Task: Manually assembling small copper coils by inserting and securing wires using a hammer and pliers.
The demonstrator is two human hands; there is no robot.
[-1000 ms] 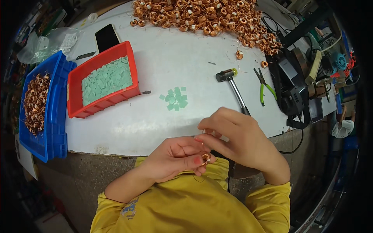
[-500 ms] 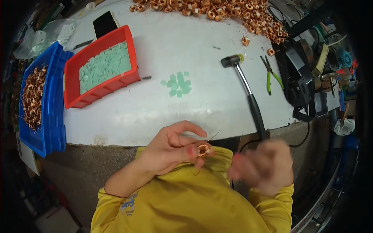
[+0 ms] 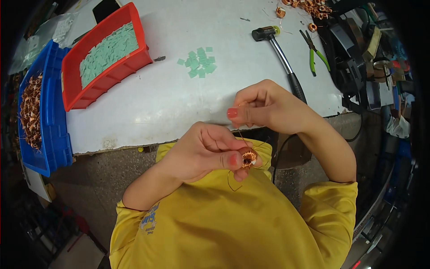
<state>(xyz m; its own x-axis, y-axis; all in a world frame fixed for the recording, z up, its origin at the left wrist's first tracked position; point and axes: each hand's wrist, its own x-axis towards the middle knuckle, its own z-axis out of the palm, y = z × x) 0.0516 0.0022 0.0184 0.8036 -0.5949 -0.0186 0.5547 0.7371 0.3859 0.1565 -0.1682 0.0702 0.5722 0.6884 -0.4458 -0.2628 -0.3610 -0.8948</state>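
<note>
Head view: left hand (image 3: 197,152) pinches a copper coil (image 3: 249,154), hole facing the camera; right hand (image 3: 275,109), earlier nearer, now pinches its far-pointing wire (image 3: 239,133).

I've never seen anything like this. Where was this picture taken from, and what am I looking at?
There's no machine arm here: these are a person's own bare hands, seen from a wide camera worn on the head and looking down. The round lens makes straight edges bend.

The left hand holds a small copper coil, a ring wrapped in wire. The right hand pinches a thin wire that rises from it.

On the white table are a red bin of pale green pieces, a loose scatter of green squares, a hammer, green-handled pliers and more coils. At the left, a blue crate holds a heap of copper parts.
</note>
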